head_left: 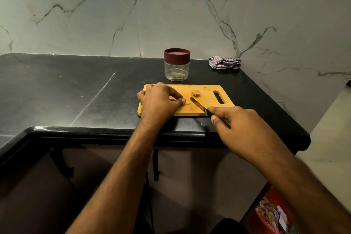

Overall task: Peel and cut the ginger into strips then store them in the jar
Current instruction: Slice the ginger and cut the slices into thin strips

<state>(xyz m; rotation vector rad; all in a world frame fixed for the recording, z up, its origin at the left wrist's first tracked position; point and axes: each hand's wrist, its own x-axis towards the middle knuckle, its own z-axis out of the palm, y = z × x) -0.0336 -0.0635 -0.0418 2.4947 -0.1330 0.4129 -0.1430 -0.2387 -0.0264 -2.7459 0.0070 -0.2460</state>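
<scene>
Now cutting: left hand (158,100) pinches a small ginger piece (187,103) on the cutting board (209,109); right hand (235,125) grips the knife (198,105) beside it. A larger ginger chunk (195,92) waits behind. Next move likely needs thin, steady slices. Jar (177,64) behind the board on the bench (76,85), lidded, apparently empty.

jar (177,66) behind cutting board (201,109), cloth (224,62) right of jar
</scene>
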